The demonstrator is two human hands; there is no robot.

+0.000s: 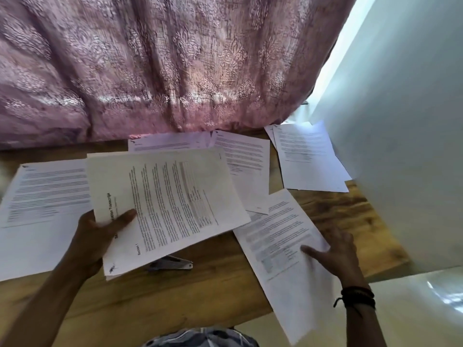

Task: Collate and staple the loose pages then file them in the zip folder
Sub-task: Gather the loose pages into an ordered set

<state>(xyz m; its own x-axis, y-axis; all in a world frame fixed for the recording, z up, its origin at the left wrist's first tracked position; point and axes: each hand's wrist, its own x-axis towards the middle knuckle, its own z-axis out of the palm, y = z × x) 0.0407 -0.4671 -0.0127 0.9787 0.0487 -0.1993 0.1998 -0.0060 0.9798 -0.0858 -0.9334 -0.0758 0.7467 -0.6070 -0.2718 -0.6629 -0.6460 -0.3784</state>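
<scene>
I've got the L hand [100, 231] gripping the collated stack [175, 196], thumb curled on top, fingers under. Next loose page [275, 246] lies at 3 o'clock from it, long axis 11-to-5. R hand [335, 254] is nearer and looks to pinch its right edge, thumb on top. Stapler [172, 263] at 6 o'clock, half under the stack.

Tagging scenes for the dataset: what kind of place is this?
Probably a room in a home rather than an office: a wooden table set against a pink patterned curtain with daylight behind it, printed pages strewn across it, and a plain white wall.
</scene>
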